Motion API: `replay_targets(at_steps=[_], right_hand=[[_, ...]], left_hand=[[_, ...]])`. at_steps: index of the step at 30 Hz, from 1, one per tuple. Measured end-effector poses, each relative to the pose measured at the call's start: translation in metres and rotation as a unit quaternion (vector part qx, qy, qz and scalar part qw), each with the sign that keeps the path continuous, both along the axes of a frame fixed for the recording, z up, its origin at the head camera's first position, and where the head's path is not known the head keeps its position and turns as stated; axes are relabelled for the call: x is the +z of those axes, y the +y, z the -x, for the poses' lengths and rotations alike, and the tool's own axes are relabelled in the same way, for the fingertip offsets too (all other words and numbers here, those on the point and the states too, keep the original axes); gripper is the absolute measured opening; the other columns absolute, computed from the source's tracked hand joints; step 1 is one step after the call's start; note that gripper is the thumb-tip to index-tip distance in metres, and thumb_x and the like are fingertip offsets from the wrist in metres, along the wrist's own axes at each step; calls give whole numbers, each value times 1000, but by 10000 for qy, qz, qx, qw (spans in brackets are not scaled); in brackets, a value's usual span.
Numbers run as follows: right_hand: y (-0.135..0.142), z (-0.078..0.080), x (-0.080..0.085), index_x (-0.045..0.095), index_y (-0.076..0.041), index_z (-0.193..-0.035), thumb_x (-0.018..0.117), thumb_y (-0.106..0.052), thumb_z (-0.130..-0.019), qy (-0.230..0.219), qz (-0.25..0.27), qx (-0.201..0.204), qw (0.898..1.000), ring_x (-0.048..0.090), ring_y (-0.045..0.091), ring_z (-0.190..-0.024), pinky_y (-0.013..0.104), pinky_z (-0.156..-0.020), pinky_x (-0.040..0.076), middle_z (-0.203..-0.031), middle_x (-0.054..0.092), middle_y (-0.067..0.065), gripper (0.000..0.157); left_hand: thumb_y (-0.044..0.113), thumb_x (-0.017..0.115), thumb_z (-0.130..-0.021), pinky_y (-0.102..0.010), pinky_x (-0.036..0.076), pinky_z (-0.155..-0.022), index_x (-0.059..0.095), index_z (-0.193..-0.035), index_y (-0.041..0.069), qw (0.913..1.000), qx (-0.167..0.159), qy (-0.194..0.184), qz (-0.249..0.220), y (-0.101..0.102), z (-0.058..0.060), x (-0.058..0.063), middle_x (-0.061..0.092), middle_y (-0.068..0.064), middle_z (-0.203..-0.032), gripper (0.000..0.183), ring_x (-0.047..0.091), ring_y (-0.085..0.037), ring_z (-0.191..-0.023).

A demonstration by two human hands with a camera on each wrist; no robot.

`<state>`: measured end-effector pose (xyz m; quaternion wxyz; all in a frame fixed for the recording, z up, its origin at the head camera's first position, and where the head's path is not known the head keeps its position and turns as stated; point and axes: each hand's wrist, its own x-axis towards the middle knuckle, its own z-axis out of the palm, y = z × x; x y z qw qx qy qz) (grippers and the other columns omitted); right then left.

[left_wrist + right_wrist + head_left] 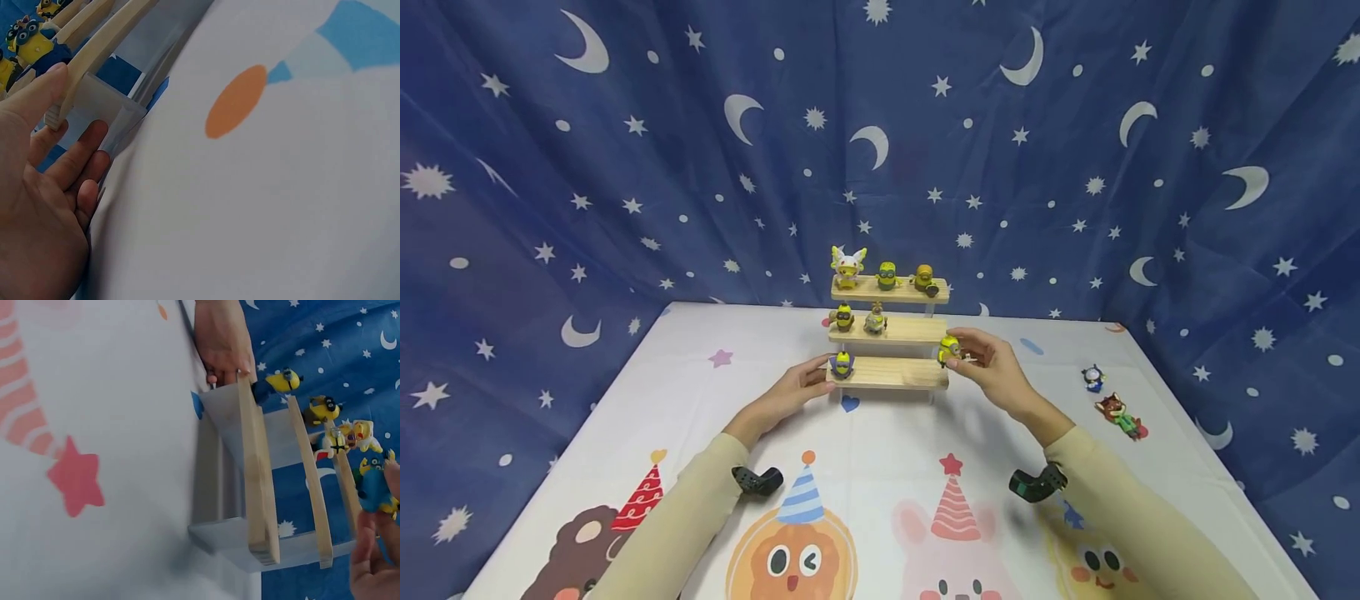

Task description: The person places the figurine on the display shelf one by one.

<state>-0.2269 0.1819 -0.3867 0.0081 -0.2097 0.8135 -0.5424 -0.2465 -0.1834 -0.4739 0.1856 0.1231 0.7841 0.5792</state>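
Note:
A three-tier wooden display shelf (895, 372) on clear supports stands at mid-table. My left hand (792, 392) pinches the left end of its lowest board; in the left wrist view the thumb (47, 94) lies against the wood, with a finger beneath. My right hand (1002, 375) holds a yellow Minion figurine (950, 349) between thumb and fingers, at the right end of the lower tiers. In the right wrist view this figurine (375, 487) shows blue, partly hidden by the fingers. A purple-caped Minion figurine (842, 365) stands at the left of the bottom board.
Two figurines stand on the middle board, one brown-capped (843, 317) and one greyish (876, 319). The top board bears a white-eared figurine (847, 268), a green one (887, 276) and an orange-headed one (924, 280). At right lie a small blue-white figurine (1093, 378) and a fox figurine (1118, 415).

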Motion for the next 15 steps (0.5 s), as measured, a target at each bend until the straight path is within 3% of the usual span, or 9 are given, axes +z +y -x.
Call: replay_targets(at_steps=[3, 10, 15], right_hand=[[-6, 12, 2, 52, -2, -144, 68, -8, -97, 158, 84, -350, 9992, 59, 3, -111, 16, -90, 50, -141, 61, 21, 50], [-22, 30, 2, 54, -1, -142, 69, -6, -96, 243, 36, -486, 9985, 60, 34, -124, 21, -90, 51, -137, 62, 22, 49], [-30, 42, -1, 55, 2, -140, 71, -4, -94, 454, 95, -655, 9968, 61, 38, -123, 19, -86, 51, -136, 62, 24, 49]], left_hand=[[35, 61, -102, -62, 23, -123, 17, -164, 15, 10000, -10, 63, -13, 0, 1, 2, 37, -27, -159, 78, 38, -42, -148], [31, 61, -103, -62, 23, -123, 17, -164, 15, 9999, 71, -82, 60, -2, -2, 0, 37, -27, -159, 77, 37, -42, -149], [34, 61, -102, -61, 22, -124, 17, -164, 17, 10000, 66, -35, 13, 0, -1, 1, 37, -25, -160, 78, 36, -40, -149]])
